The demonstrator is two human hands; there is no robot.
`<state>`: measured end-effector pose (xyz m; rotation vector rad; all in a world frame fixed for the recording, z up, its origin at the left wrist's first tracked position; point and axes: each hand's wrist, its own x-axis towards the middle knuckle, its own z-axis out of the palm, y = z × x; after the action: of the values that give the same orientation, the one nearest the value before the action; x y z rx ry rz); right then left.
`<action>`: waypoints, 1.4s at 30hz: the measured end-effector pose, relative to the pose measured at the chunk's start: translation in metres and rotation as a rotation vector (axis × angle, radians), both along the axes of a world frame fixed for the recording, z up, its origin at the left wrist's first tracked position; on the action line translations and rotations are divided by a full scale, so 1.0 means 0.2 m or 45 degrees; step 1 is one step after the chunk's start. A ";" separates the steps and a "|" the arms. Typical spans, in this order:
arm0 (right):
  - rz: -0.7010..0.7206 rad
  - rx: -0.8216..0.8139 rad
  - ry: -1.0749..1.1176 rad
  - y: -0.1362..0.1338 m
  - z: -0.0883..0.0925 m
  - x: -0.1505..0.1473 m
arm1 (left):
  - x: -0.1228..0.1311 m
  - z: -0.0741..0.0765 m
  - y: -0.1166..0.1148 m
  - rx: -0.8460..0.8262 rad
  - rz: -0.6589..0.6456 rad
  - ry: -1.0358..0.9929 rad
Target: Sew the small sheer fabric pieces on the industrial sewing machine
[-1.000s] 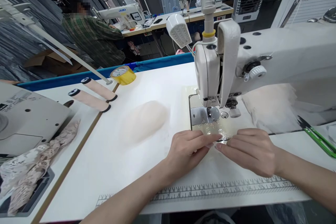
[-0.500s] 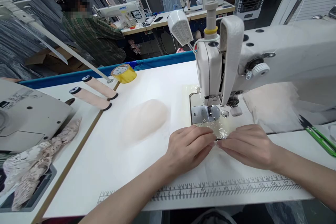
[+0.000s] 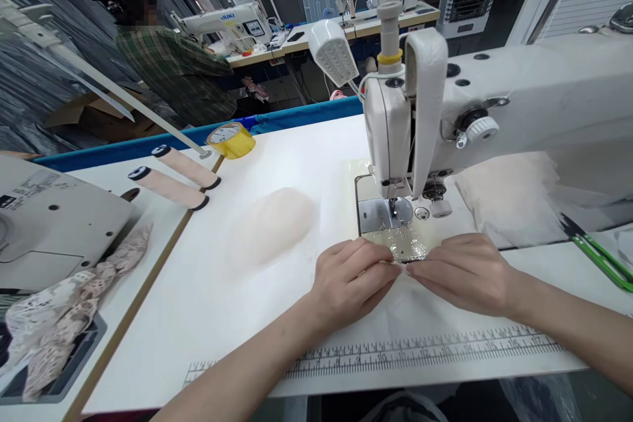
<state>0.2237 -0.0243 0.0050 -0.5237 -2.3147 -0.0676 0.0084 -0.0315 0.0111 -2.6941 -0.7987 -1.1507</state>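
My left hand [image 3: 353, 280] and my right hand [image 3: 465, 273] meet almost fingertip to fingertip at the near edge of the sewing machine's bed. Both are closed in a pinch on a thin, sheer whitish fabric [image 3: 403, 269]; only a sliver shows between the fingers. Just beyond them lies the metal needle plate [image 3: 374, 215], with the presser foot [image 3: 393, 210] over it and no cloth visible beneath. Above stands the white sewing machine [image 3: 388, 128]. Left of my hands, a sheer beige oval piece of fabric [image 3: 279, 227] rests on the white table.
A printed ruler scale [image 3: 420, 355] runs along the table's front edge. Green thread snips [image 3: 601, 257] and pale stacked fabric [image 3: 509, 191] lie right. Thread cones [image 3: 171, 188], yellow tape [image 3: 231, 140] and another machine [image 3: 59, 224] are left. A person [image 3: 168, 72] sits behind.
The view has shifted slightly. My fingertips have moved a little along the fabric, and slightly more of it shows between them. Both hands stay pinched near the machine bed.
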 end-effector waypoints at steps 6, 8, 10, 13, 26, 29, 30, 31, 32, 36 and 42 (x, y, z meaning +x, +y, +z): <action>-0.030 0.055 0.035 0.00 -0.01 0.00 | 0.00 0.00 -0.01 0.000 -0.005 0.013; -0.028 0.116 0.040 0.00 -0.01 0.00 | 0.00 -0.01 -0.01 -0.013 0.004 -0.001; -0.010 0.187 0.047 0.00 -0.01 0.00 | 0.00 -0.02 -0.01 -0.023 0.003 -0.014; 0.022 0.256 0.030 0.00 0.00 0.00 | 0.01 -0.02 0.00 -0.042 -0.007 -0.019; 0.012 0.291 -0.017 -0.01 0.03 0.00 | 0.02 -0.01 0.00 -0.139 -0.043 -0.048; 0.017 0.286 -0.028 -0.01 0.03 0.00 | 0.02 -0.01 0.00 -0.080 -0.038 -0.066; 0.018 0.283 -0.032 -0.01 0.03 0.00 | 0.02 -0.01 0.00 -0.053 -0.030 -0.076; 0.019 0.283 -0.033 -0.01 0.03 0.00 | 0.02 -0.01 0.00 -0.030 -0.023 -0.082; 0.019 0.283 -0.034 -0.01 0.03 0.00 | 0.02 -0.01 0.00 -0.014 -0.022 -0.084; 0.001 0.279 -0.040 -0.01 0.03 0.00 | 0.02 -0.01 0.00 -0.029 -0.068 -0.064; -0.002 0.276 -0.041 -0.01 0.03 0.00 | 0.02 -0.02 0.00 -0.043 -0.069 -0.084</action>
<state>0.2242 -0.0266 0.0117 -0.4164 -2.3026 -0.3263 0.0116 -0.0316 0.0080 -2.7340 -0.7657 -1.2554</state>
